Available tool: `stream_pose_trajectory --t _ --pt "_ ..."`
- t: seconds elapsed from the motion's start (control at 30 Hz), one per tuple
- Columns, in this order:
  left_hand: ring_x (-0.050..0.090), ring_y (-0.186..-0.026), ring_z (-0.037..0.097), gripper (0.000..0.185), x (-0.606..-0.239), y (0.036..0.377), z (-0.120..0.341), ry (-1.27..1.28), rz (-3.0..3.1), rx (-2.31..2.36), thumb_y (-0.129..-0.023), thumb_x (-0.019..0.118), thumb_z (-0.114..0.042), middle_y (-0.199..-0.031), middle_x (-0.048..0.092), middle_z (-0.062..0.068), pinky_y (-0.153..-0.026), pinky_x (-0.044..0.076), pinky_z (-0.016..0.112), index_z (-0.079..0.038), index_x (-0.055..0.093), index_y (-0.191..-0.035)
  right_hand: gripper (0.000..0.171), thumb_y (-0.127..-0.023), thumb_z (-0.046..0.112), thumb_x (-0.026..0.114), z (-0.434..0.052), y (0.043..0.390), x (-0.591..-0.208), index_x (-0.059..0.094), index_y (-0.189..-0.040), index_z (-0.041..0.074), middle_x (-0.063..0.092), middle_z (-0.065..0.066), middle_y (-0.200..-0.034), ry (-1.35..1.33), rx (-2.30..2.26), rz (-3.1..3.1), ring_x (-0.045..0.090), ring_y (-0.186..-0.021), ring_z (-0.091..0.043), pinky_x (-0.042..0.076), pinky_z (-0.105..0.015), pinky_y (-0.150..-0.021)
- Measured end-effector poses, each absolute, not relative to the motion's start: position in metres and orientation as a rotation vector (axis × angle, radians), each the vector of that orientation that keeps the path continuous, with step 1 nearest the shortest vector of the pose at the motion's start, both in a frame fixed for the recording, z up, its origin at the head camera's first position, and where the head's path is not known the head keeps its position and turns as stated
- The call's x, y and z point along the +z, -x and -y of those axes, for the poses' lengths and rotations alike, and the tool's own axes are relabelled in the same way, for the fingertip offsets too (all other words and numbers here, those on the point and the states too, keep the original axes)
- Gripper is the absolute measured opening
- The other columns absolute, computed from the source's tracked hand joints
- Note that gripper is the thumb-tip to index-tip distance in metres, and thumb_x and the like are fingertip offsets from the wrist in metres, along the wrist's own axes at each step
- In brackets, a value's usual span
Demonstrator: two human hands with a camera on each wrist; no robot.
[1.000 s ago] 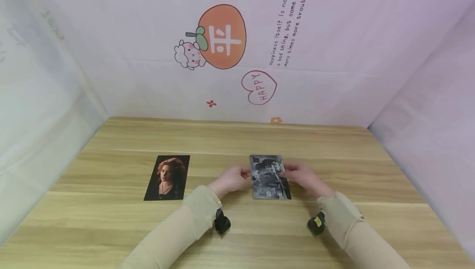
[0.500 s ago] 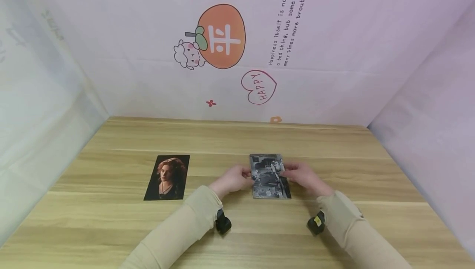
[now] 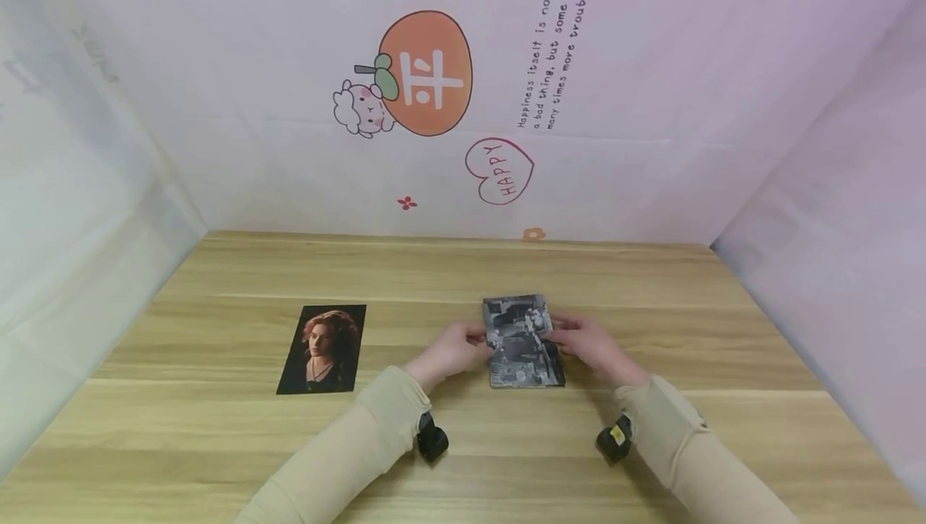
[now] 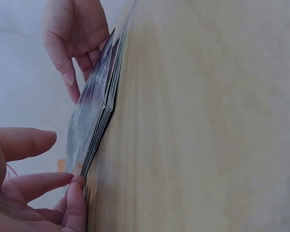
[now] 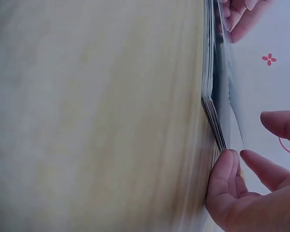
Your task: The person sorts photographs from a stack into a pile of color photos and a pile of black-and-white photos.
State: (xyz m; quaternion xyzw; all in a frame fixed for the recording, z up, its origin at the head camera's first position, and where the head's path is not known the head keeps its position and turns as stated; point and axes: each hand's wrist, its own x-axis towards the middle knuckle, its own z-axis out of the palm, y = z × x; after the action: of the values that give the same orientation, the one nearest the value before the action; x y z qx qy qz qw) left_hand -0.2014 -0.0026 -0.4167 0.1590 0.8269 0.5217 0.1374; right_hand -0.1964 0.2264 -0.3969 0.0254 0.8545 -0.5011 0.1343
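Stack point(image 5: 208, 67) is near the middle of the table point(image 3: 427, 267), and I see left hand point(image 3: 454, 351) and right hand point(image 3: 589, 345) pinching its sides, each grip narrow. Top photo point(image 3: 522, 343) has just shifted askew, so I judge it partly separated; portrait point(image 3: 323, 350) lies apart, leftward.

A person's sleeved left arm point(image 3: 340, 452) and right arm point(image 3: 709, 456) extended forward, angling inward toward each other. The left hand point(image 3: 450, 352) and right hand point(image 3: 592, 345) faced one another, near but apart, their fingers point(image 5: 222, 176) bent in a light pinch, one digit point(image 4: 31, 142) on each standing clear of the rest.
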Motion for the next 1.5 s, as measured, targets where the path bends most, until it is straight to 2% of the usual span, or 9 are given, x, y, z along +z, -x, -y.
stream_pose_trajectory --t 0.13,0.27,0.47,0.63,0.87,1.0,1.23,1.4,1.5 --pt "0.058 -0.081 0.018 0.039 -0.415 0.202 0.002 -0.323 -2.344 1.585 -0.084 0.062 -0.003 -0.1 0.064 0.016 -0.06 0.052 0.024 0.006 0.059 -0.121 0.052 -0.093 0.008 0.052 -0.226 0.196 -0.396 0.036 -0.14 -0.008 0.045 -0.033 -0.134 -0.11 -1.531 -2.447 0.057 -0.113 -0.034 0.052 -0.037 -0.094" --pt "0.061 -0.088 0.02 0.04 -0.411 0.204 0.002 -0.266 -2.315 1.684 -0.086 0.062 -0.002 -0.109 0.063 0.019 -0.064 0.054 0.025 0.008 0.056 -0.124 0.049 -0.095 0.007 0.048 -0.227 0.196 -0.396 0.036 -0.14 -0.008 0.044 -0.034 -0.133 -0.118 -1.611 -2.434 0.056 -0.115 -0.038 0.051 -0.039 -0.095" --pt "0.061 -0.082 0.015 0.03 -0.409 0.205 0.005 -0.255 -2.272 1.806 -0.084 0.062 0.003 -0.103 0.064 0.019 -0.071 0.057 0.024 0.01 0.06 -0.114 0.046 -0.095 0.007 0.048 -0.226 0.196 -0.394 0.042 -0.138 -0.005 0.051 -0.03 -0.127 -0.125 -1.668 -2.448 0.062 -0.102 -0.024 0.055 -0.035 -0.09" --pt "0.063 -0.081 0.018 0.025 -0.411 0.206 0.01 -0.274 -2.326 1.816 -0.083 0.063 0.004 -0.101 0.065 0.02 -0.07 0.057 0.026 0.009 0.062 -0.108 0.045 -0.093 0.006 0.051 -0.223 0.194 -0.391 0.046 -0.136 -0.003 0.058 -0.024 -0.115 -0.133 -1.665 -2.468 0.063 -0.085 -0.012 0.058 -0.029 -0.08" --pt "0.061 -0.076 0.015 0.02 -0.413 0.209 0.02 -0.215 -2.311 1.883 -0.085 0.061 0.004 -0.097 0.064 0.019 -0.069 0.058 0.027 0.009 0.062 -0.104 0.045 -0.092 0.006 0.054 -0.213 0.192 -0.385 0.047 -0.136 0.0 0.06 -0.016 -0.109 -0.152 -1.718 -2.406 0.06 -0.072 -0.007 0.058 -0.022 -0.069" --pt "0.059 -0.074 0.013 0.018 -0.412 0.211 0.029 -0.166 -2.302 1.916 -0.086 0.059 0.005 -0.095 0.063 0.018 -0.069 0.059 0.027 0.01 0.062 -0.103 0.045 -0.092 0.005 0.055 -0.202 0.193 -0.383 0.046 -0.136 -0.001 0.058 -0.011 -0.105 -0.129 -1.746 -2.367 0.058 -0.074 -0.007 0.057 -0.021 -0.069" --pt "0.061 -0.078 0.012 0.02 -0.412 0.213 0.052 -0.098 -2.27 1.915 -0.089 0.055 0.004 -0.099 0.065 0.019 -0.073 0.059 0.028 0.01 0.062 -0.107 0.045 -0.091 0.003 0.054 -0.178 0.198 -0.381 0.047 -0.136 0.001 0.058 -0.014 -0.108 -0.128 -1.799 -2.311 0.059 -0.082 -0.011 0.057 -0.023 -0.073" --pt "0.061 -0.077 0.009 0.023 -0.408 0.209 0.07 -0.072 -2.298 1.884 -0.089 0.059 0.0 -0.1 0.065 0.018 -0.071 0.058 0.027 0.01 0.061 -0.11 0.042 -0.091 0.002 0.055 -0.158 0.201 -0.384 0.051 -0.133 0.001 0.059 -0.013 -0.102 -0.127 -1.833 -2.31 0.058 -0.081 -0.013 0.058 -0.024 -0.07" --pt "0.061 -0.073 0.008 0.023 -0.405 0.208 0.079 -0.053 -2.32 1.864 -0.087 0.061 0.002 -0.097 0.065 0.017 -0.068 0.057 0.024 0.01 0.061 -0.109 0.042 -0.091 0.001 0.055 -0.148 0.202 -0.386 0.052 -0.132 0.002 0.059 -0.014 -0.104 -0.131 -1.85 -2.297 0.059 -0.082 -0.014 0.058 -0.026 -0.071"
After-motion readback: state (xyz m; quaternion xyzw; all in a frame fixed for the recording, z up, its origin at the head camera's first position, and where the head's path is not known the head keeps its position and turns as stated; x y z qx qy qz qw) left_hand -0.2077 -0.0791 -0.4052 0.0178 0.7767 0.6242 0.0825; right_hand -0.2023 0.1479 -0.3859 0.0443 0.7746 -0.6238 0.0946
